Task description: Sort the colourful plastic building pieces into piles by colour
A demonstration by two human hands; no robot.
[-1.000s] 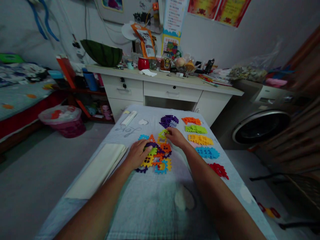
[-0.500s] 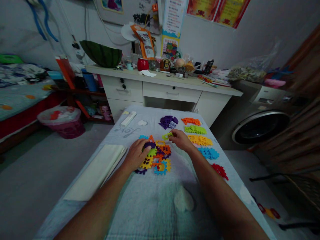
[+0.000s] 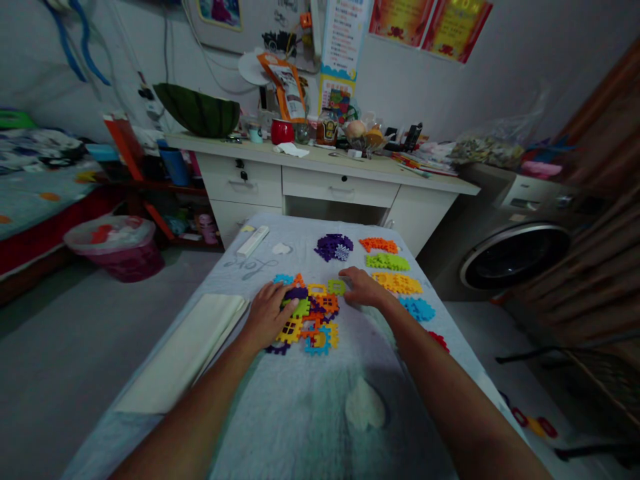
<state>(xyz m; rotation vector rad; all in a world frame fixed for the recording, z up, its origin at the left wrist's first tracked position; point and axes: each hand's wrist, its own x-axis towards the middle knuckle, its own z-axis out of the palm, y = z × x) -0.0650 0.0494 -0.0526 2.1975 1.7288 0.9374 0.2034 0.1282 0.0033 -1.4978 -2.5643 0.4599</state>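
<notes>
just beside the right fingers (image 3: 350, 273) lies a green toy piece (image 3: 336, 285).

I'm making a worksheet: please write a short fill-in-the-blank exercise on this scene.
The single piece nearest the right hand is coloured ____. In the right-side column, the green pile lies between the yellow pile and the ____ pile. The washing machine stands to the ____ of the white desk.

Missing words: green; orange; right.
</notes>
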